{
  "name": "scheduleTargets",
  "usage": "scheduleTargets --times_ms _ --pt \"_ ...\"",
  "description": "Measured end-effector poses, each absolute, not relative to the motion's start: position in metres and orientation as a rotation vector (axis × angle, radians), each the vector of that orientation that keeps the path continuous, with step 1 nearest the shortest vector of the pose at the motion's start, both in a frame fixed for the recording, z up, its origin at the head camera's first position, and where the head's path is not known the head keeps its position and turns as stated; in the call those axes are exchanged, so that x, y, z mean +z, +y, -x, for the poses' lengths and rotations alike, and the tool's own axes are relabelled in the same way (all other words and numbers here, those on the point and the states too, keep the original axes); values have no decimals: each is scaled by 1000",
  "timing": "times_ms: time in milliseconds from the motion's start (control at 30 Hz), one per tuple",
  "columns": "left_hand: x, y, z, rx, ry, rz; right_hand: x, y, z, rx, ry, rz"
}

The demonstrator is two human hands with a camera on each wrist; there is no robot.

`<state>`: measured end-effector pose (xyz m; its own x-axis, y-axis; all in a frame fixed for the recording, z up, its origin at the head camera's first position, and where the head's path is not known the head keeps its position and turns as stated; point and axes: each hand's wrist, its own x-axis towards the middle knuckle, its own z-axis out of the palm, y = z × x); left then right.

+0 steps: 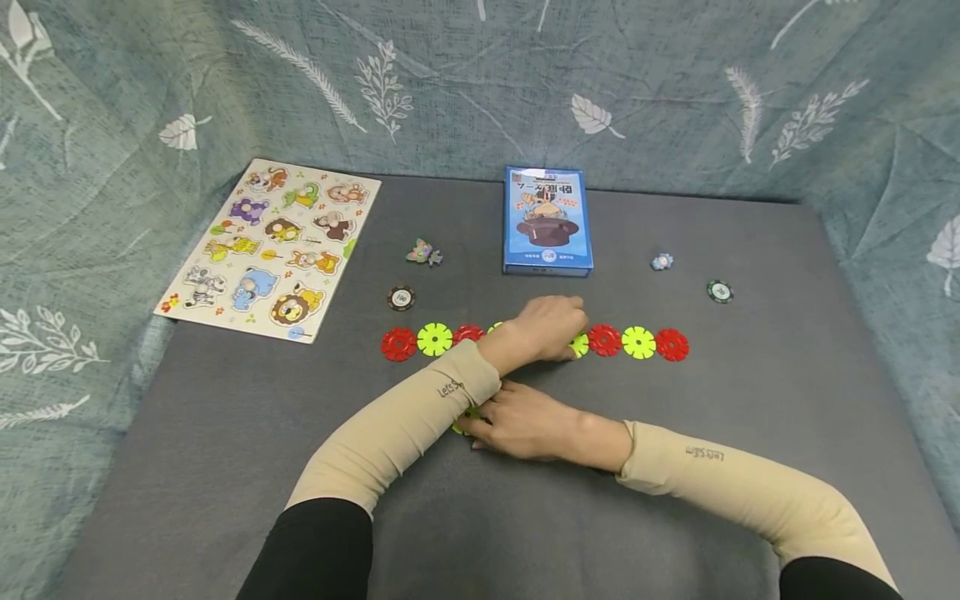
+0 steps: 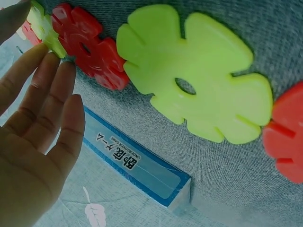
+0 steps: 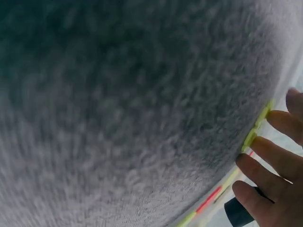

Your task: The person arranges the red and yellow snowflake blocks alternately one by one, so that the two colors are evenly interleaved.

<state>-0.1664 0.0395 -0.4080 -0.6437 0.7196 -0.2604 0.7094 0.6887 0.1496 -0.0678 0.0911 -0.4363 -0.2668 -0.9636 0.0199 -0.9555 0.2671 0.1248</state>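
A row of red and yellow-green flower-shaped plastic discs (image 1: 639,342) crosses the table, several of them hidden behind my left hand (image 1: 543,325). In the left wrist view, thumb and fingertips of that hand meet opposite edges of a yellow-green disc (image 2: 46,30) in the row, with red discs (image 2: 87,45) on both sides. My forearms cross, left over right. Nearer to me, my right hand (image 1: 525,421) has its fingertips around a yellow-green disc (image 1: 471,412), partly covered by the hand and left sleeve. The right wrist view shows this disc (image 3: 249,139) edge-on against the fingertips.
Beyond the row stands a blue game box (image 1: 547,223). An animal puzzle board (image 1: 266,250) lies at the left. Poker chips (image 1: 401,297) and small figures, one butterfly-like (image 1: 423,252) and one blue (image 1: 662,262), lie behind the row.
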Motion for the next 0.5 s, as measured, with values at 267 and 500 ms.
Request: scheduleTargets --times_ms 267,500 --pt "-407 40 166 59 2588 -1117 -433 96 60 -28 -2348 -1853" --pt "-407 41 167 65 2593 -1109 -429 94 54 32 -2398 -1862"
